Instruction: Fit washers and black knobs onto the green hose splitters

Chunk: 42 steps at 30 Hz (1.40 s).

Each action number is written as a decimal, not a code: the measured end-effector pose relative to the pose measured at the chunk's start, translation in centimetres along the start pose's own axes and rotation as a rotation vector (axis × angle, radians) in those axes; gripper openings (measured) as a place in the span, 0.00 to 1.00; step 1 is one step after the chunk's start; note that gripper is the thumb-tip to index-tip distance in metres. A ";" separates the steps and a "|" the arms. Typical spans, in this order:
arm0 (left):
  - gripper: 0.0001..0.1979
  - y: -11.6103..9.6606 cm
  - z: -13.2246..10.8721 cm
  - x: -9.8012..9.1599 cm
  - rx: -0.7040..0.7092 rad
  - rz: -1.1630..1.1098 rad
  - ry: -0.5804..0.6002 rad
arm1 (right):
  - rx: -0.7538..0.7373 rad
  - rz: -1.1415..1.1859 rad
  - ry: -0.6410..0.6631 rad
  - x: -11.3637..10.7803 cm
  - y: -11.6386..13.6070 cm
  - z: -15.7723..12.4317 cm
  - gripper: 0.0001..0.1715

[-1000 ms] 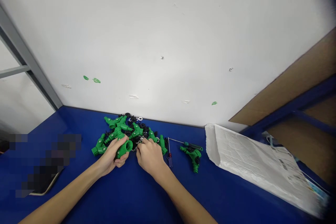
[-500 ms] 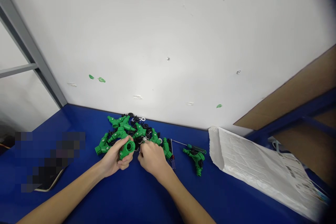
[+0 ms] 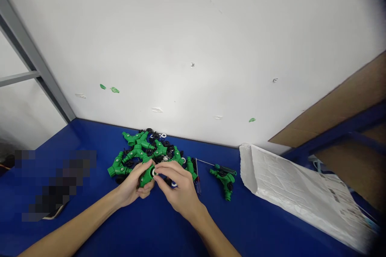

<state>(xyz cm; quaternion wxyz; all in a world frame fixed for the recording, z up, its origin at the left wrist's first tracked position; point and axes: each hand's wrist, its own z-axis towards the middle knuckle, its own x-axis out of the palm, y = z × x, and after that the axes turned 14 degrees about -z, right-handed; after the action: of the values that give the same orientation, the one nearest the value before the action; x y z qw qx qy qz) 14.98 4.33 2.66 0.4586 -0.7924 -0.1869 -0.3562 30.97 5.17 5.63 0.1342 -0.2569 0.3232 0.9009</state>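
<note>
Connector [image 3: 146,177]: sat in the left hand [image 3: 135,182], fingers gripping its body, mouth turned toward the right hand [image 3: 181,186].
Washer [image 3: 154,172]: white, pinched between right thumb and fingers at that mouth; whether it was seated could not be told.
Progress: the fitting seemed under way, not finished; other connectors in the pile [image 3: 136,152] lay unheld.
Spares: white rings [image 3: 163,135] and black rings [image 3: 166,143] lay loose among and behind the pile.
Right side: a red-handled screwdriver [image 3: 198,184], a green-handled one [image 3: 225,169] and a separate connector [image 3: 226,184] with black parts, then a white envelope [image 3: 289,186] on the worktop [image 3: 169,229].
Obstacles: right fingers partly hid the mouth; the crowded pile lay just beyond both hands.
</note>
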 end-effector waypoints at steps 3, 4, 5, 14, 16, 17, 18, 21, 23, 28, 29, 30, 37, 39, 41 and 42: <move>0.21 0.2 0.0 -0.1 -0.019 -0.022 -0.007 | -0.068 -0.052 -0.027 0.4 -0.4 0.0 0.09; 0.21 0.2 0.0 -0.1 -0.028 -0.031 -0.005 | -0.085 -0.070 -0.029 0.5 -0.6 -0.1 0.09; 0.22 0.2 0.0 -0.2 -0.038 -0.041 0.001 | -0.106 -0.087 -0.033 0.5 -0.8 -0.1 0.09; 0.28 0.0 -0.1 -0.1 -0.127 -0.089 0.010 | -0.173 -0.198 0.024 0.4 -0.6 -0.5 0.09; 0.28 0.1 -0.1 0.0 -0.114 -0.087 -0.003 | -0.163 -0.208 0.040 0.3 -0.5 -0.5 0.09; 0.27 0.1 -0.2 0.0 -0.106 -0.085 -0.008 | -0.157 -0.215 0.049 0.2 -0.5 -0.6 0.09; 0.26 0.1 -0.2 0.0 -0.098 -0.082 -0.012 | -0.151 -0.225 0.060 0.2 -0.4 -0.6 0.10; 0.25 0.1 -0.1 -0.1 -0.083 -0.067 -0.013 | -0.138 -0.252 0.098 0.2 -0.4 -0.7 0.11; 0.24 0.0 -0.2 -0.1 -0.066 -0.043 -0.012 | -0.119 -0.252 0.133 0.0 -0.4 -0.6 0.09; 0.20 -0.4 -0.3 0.1 -0.003 0.080 -0.065 | -0.069 -0.229 0.282 -0.9 -0.4 -0.2 0.05; 0.20 -0.4 -0.3 0.2 0.004 0.101 -0.085 | -0.065 -0.234 0.310 -1.1 -0.5 -0.2 0.05; 0.20 -0.4 -0.3 0.2 0.011 0.116 -0.101 | -0.063 -0.241 0.324 -1.1 -0.5 -0.2 0.05; 0.21 -0.6 -0.3 0.5 0.061 0.227 -0.133 | -0.059 -0.197 0.310 -0.6 -1.1 -0.6 0.05; 0.21 -0.7 -0.3 0.5 0.055 0.267 -0.129 | -0.021 -0.134 0.332 -0.9 -1.2 -0.5 0.03; 0.21 -1.0 -0.4 0.5 0.047 0.300 -0.135 | 0.032 -0.053 0.356 -1.3 -1.4 -0.2 0.01; 0.22 -1.1 -0.4 0.5 0.046 0.312 -0.145 | 0.059 -0.011 0.363 -1.6 -1.6 -0.1 0.02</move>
<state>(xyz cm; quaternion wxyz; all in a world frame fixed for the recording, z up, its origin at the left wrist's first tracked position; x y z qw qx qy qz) 14.47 4.56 3.83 0.5116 -0.8247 -0.1023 -0.2184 32.97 6.17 5.62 0.0861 -0.4133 0.3668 0.8290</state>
